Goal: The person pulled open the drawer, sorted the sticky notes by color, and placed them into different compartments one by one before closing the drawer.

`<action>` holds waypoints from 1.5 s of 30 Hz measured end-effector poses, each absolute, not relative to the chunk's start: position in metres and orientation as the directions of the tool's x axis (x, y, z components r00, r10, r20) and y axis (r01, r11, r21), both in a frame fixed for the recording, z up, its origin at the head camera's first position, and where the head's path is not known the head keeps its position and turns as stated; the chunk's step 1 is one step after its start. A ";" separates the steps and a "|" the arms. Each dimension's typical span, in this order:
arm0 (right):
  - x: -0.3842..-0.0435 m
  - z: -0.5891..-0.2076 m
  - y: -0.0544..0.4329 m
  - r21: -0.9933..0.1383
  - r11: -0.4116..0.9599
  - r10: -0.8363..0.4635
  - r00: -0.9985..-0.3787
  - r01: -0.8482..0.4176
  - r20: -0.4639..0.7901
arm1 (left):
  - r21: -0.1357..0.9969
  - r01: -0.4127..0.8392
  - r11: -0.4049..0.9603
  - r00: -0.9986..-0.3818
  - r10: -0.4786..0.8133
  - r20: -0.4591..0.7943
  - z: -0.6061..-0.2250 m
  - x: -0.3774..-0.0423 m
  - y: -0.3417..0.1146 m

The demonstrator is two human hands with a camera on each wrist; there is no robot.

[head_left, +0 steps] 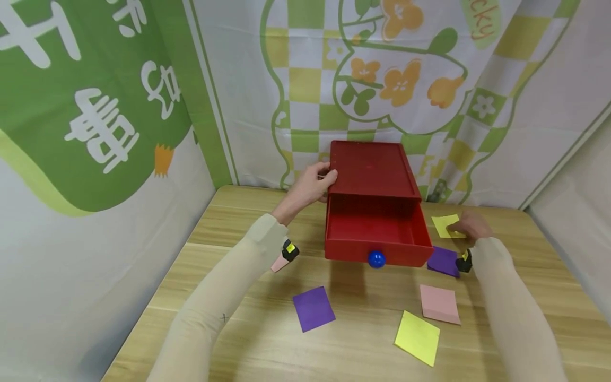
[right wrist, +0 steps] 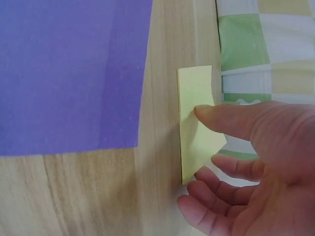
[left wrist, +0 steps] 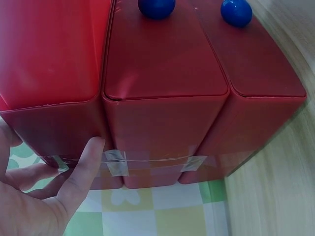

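Note:
A red drawer cabinet (head_left: 369, 170) stands at the back of the table, its top drawer (head_left: 377, 228) pulled out with nothing seen inside. My left hand (head_left: 312, 183) rests against the cabinet's left side near the top, its fingers touching the wall in the left wrist view. Farther right, a yellow sticky note (right wrist: 194, 118) lies at the table's back edge. My right hand (right wrist: 266, 152) pinches that note, thumb on its face and fingers at its edge. Just in front of it lies a purple sticky note (head_left: 444, 261).
On the table (head_left: 367, 350) lie another purple note (head_left: 314, 309), a pink note (head_left: 440, 303) and a second yellow note (head_left: 417, 338). A pink piece (head_left: 279, 263) shows partly behind the left wrist camera. Blue knobs (left wrist: 236, 12) stick out from the drawers. A patterned curtain (head_left: 305, 79) hangs behind.

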State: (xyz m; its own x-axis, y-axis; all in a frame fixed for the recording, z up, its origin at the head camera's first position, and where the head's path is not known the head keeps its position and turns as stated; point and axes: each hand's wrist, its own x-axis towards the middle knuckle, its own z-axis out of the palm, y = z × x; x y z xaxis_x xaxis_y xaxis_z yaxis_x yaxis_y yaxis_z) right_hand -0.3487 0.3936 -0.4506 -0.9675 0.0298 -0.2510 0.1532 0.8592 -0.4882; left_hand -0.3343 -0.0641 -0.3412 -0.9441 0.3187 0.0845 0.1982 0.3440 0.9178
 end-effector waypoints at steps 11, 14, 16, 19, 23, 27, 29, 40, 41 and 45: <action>-0.349 -0.454 0.399 -0.469 0.868 0.042 -0.964 0.165 -0.262 | 0.919 0.204 0.338 -0.945 0.314 0.094 -0.342 -0.335 -0.063; -0.349 -0.452 0.398 -0.453 0.878 0.039 -0.968 0.151 -0.247 | 0.921 0.200 0.335 -0.947 0.309 0.093 -0.342 -0.335 -0.063; -0.349 -0.452 0.397 -0.453 0.880 0.036 -0.972 0.141 -0.233 | 0.920 0.199 0.338 -0.947 0.307 0.092 -0.342 -0.335 -0.063; -0.348 -0.453 0.398 -0.465 0.877 0.026 -0.979 0.118 -0.201 | 0.918 0.198 0.343 -0.948 0.306 0.090 -0.342 -0.334 -0.063; -0.348 -0.453 0.400 -0.493 0.865 0.011 -0.986 0.092 -0.164 | 0.912 0.202 0.356 -0.947 0.308 0.090 -0.341 -0.333 -0.063; -0.348 -0.451 0.402 -0.537 0.838 0.017 -0.989 0.095 -0.148 | 0.912 0.199 0.359 -0.947 0.308 0.086 -0.340 -0.333 -0.064; -0.347 -0.448 0.402 -0.550 0.830 0.019 -0.990 0.095 -0.142 | 0.914 0.198 0.355 -0.947 0.310 0.085 -0.340 -0.333 -0.064; -0.348 -0.430 0.392 -0.532 0.846 -0.071 -0.996 -0.033 -0.051 | 0.912 0.182 0.367 -0.950 0.305 0.066 -0.339 -0.332 -0.068; -0.348 -0.428 0.391 -0.528 0.848 -0.081 -0.996 -0.046 -0.042 | 0.912 0.180 0.368 -0.950 0.306 0.064 -0.338 -0.332 -0.067; -0.348 -0.421 0.388 -0.509 0.853 -0.124 -0.992 -0.114 0.014 | 0.911 0.182 0.369 -0.947 0.315 0.061 -0.337 -0.332 -0.065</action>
